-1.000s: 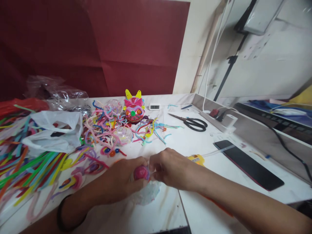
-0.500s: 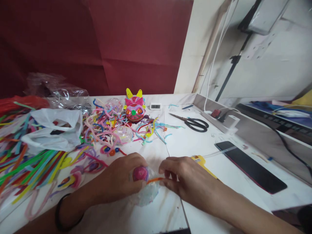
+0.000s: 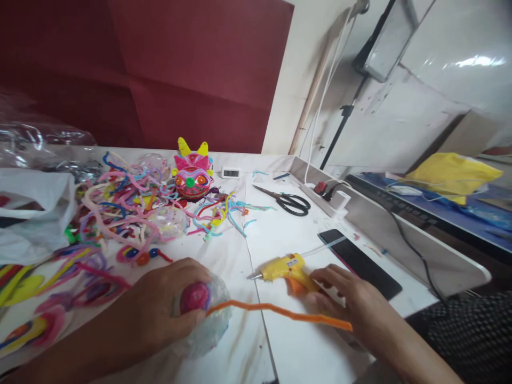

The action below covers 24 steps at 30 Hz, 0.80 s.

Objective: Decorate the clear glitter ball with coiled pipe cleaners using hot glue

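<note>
My left hand [image 3: 160, 301] is closed around a clear, crinkled plastic ball [image 3: 216, 325]. On the ball sits a pink coiled disc [image 3: 194, 297] with a purple rim, between my thumb and fingers. An orange pipe cleaner [image 3: 272, 308] runs from beside the disc out to the right, its far end loose in front of my right wrist. My right hand [image 3: 344, 296] has its thumb and fingers around the handle of a yellow hot glue gun [image 3: 282, 268], which lies on the table with its nozzle to the left.
Behind stand a colourful lion-like head [image 3: 192, 178] and a small digital clock [image 3: 231, 173]. Black-handled scissors [image 3: 294, 204] and a phone [image 3: 360, 264] lie to the right. Tangled pipe cleaners [image 3: 120, 197] and a white plastic bag [image 3: 40, 213] cover the left side.
My right hand has let go of the orange pipe cleaner and moved right to the glue gun handle. The pipe cleaner now stretches out freely. The view has turned right.
</note>
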### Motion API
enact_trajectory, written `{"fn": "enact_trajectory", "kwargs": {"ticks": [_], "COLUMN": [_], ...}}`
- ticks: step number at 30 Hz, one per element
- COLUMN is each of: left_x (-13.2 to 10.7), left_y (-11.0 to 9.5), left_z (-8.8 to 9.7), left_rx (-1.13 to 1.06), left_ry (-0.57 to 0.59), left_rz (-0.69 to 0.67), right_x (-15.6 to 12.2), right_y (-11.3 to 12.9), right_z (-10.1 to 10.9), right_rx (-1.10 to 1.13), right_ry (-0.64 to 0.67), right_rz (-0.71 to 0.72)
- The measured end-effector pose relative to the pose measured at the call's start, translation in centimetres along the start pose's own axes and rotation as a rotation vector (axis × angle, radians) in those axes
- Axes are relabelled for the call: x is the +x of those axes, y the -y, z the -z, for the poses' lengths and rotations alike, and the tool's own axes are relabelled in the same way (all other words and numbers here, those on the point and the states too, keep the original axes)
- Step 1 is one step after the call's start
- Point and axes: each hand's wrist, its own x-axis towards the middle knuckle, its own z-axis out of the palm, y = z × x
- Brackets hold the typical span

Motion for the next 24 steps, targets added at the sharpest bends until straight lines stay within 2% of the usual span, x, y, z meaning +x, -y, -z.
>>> {"fn": "enact_trajectory", "kwargs": {"ticks": [3, 7, 12, 13, 16, 19, 22, 24], "left_x": [0.0, 0.0, -0.1, -0.1, -0.2, -0.3, -0.4, -0.4], "left_y": [0.0, -0.2, -0.7, -0.9, -1.1, -1.4, -1.6, -1.5], "left_z": [0.0, 0.2, 0.6, 0.6, 0.7, 0.8, 0.9, 0.8], "left_rx": [0.007, 0.006, -0.02, -0.019, -0.014, -0.012, -0.031, -0.039], "left_ry": [-0.012, 0.022, 0.035, 0.041, 0.058, 0.068, 0.071, 0.07], "left_rz": [-0.001, 0.021, 0.021, 0.031, 0.114, 0.186, 0.185, 0.186], "right_x": [-0.1, 0.8, 1.3, 1.3, 0.9, 0.2, -0.8, -1.4], "right_y": [0.3, 0.4, -1.5, -1.9, -2.7, -2.4, -1.2, -0.2], "right_z": [-0.9, -1.8, -3.2, -3.4, -3.2, -2.3, -1.4, -1.4], "right_rx": [0.014, -0.019, -0.003, 0.027, 0.139, 0.289, 0.41, 0.397], "right_ry": [0.074, 0.073, 0.068, 0.101, 0.131, 0.136, 0.005, -0.101], "right_rz": [-0.003, -0.001, -0.061, -0.076, -0.114, -0.151, -0.219, -0.232]}}
